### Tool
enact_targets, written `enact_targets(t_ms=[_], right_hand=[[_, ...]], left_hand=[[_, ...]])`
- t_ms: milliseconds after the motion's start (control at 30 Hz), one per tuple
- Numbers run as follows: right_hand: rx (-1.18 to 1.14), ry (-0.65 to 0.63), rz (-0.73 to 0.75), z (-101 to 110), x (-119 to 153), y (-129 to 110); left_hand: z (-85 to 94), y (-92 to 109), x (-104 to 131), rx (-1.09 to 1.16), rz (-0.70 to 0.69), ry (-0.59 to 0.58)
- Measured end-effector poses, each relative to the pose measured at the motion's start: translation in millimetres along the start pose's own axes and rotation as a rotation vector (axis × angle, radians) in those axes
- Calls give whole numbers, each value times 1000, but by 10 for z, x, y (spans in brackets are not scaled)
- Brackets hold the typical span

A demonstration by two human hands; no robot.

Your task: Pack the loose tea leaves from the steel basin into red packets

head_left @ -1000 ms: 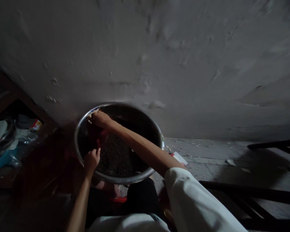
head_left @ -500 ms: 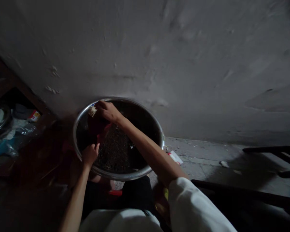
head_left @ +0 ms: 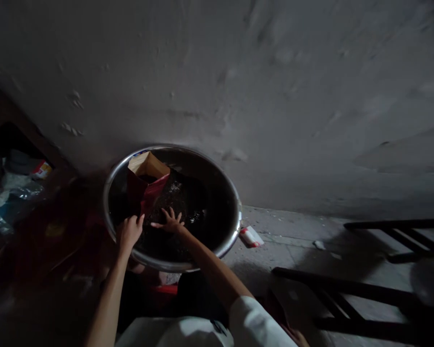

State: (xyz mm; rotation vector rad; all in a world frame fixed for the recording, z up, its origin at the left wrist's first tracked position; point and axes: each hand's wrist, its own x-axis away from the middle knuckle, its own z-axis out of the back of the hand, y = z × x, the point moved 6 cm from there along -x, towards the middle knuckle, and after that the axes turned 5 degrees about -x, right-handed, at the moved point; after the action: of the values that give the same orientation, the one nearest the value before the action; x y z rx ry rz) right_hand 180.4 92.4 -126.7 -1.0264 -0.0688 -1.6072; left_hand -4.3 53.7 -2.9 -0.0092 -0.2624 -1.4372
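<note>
A wide metal basin [head_left: 235, 230] holds a heap of dark, loose, shredded-looking material [head_left: 175, 190], its kind hard to tell in the dim light. At the basin's left side stands a red paper bag [head_left: 148, 190], its pale inside showing at the open top. My left hand [head_left: 129, 233] is at the near left rim, fingers closed on the lower near edge of the bag. To its right, my right hand [head_left: 170, 221] reaches into the basin with fingers spread over the dark material, holding nothing that shows.
Behind the basin rises a grey, peeling wall [head_left: 292, 96]. A red and white packet [head_left: 251, 237] lies on the floor to the right, near dark metal bars [head_left: 347, 289]. Plastic bags [head_left: 18, 193] and other clutter fill the left side.
My right hand has left the bag's top and moved down onto the dark material, its fingers now spread. The bag's open mouth now shows. My left hand keeps its hold.
</note>
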Motion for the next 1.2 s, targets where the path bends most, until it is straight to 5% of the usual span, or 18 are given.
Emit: enact_targets(t_ms=[300, 733, 900, 1200], right_hand=[[139, 32, 232, -383, 318, -252], [-44, 129, 320, -88, 340, -275], [-108, 258, 318, 506, 389, -274], [-360, 612, 557, 2177, 1003, -769]], left_hand=[[-13, -60, -59, 26, 33, -42], [-9, -43, -19, -13, -39, 43], [-12, -45, 0, -24, -58, 72], [-57, -54, -17, -12, -51, 58]])
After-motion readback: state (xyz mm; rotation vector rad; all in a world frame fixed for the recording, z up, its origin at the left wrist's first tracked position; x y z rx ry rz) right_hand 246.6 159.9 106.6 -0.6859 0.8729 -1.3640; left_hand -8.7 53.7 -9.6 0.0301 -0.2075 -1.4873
